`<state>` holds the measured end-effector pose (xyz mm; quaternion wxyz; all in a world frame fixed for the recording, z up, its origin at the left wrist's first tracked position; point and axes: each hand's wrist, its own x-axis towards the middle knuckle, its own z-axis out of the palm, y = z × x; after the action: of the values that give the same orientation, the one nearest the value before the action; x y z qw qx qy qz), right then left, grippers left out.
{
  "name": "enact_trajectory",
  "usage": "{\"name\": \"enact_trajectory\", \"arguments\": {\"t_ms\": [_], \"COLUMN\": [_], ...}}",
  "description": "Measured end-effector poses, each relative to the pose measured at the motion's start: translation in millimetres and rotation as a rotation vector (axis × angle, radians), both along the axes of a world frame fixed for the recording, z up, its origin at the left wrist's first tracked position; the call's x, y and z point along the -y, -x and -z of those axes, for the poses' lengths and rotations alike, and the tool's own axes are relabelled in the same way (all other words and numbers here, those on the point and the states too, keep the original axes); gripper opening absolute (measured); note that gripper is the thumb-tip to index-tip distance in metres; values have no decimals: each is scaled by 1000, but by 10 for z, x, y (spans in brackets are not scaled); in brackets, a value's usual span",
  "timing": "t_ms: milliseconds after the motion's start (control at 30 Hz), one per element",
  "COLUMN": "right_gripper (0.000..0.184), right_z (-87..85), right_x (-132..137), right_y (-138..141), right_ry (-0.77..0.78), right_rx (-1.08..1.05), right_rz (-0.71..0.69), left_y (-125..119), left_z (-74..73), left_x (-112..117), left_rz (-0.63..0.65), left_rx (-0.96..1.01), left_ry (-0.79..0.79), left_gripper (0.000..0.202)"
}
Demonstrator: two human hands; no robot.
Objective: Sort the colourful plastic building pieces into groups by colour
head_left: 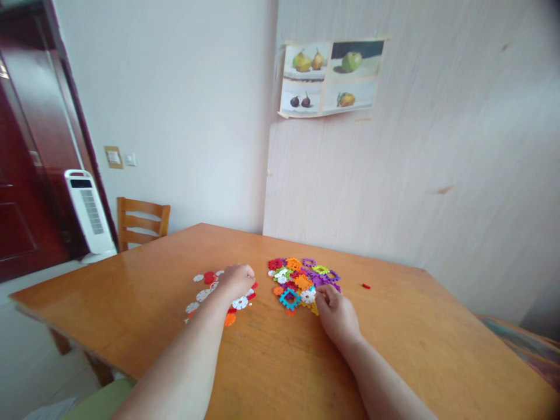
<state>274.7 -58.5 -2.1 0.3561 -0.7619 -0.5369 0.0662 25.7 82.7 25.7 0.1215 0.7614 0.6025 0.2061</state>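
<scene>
My left hand [238, 281] hovers over or rests on the left group of plastic pieces; its fingers are curled closed, and what they hold, if anything, is hidden. Around it lie white notched discs [240, 303], a red disc [209, 277] and an orange disc [230, 319]. On the right, my right hand [336, 312] pinches at the edge of a white notched disc [307, 296] beside the mixed heap. That heap has a blue frame piece [289, 299], orange pieces [303, 283], purple pieces [308, 262] and a yellow-green frame [321, 269].
A small red piece [366, 286] lies apart on the wooden table [394, 344]. A wooden chair [142, 220] stands behind the left edge, near a white tower-shaped appliance [90, 213]. Fruit pictures [330, 79] hang on the wall beyond the table.
</scene>
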Motion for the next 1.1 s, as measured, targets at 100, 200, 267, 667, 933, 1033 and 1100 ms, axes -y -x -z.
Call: {"name": "enact_trajectory", "arguments": {"t_ms": [100, 200, 267, 667, 933, 1033, 1100], "right_gripper": [30, 30, 30, 29, 27, 27, 26], "right_z": [-3, -2, -2, -4, 14, 21, 21], "right_x": [4, 5, 5, 17, 7, -1, 0], "right_y": [0, 2, 4, 7, -3, -10, -11], "right_ry": [4, 10, 9, -42, -67, -87, -96], "right_rx": [5, 2, -2, -34, -24, -16, -15], "right_rz": [-2, 2, 3, -25, -34, -43, -48], "left_y": [-26, -50, -64, -89, -99, -136, -196], "left_z": [-25, -47, -49, -137, 0, 97, 109], "left_x": [43, 53, 36, 87, 3, -56, -59], "left_rz": [-12, -39, -40, 2, -11, 17, 51], "left_rx": [-179, -219, -222, -239, -27, 170, 323], "left_ry": [-55, -72, -45, 27, 56, 53, 60], "left_gripper": [13, 13, 12, 12, 7, 7, 10]}}
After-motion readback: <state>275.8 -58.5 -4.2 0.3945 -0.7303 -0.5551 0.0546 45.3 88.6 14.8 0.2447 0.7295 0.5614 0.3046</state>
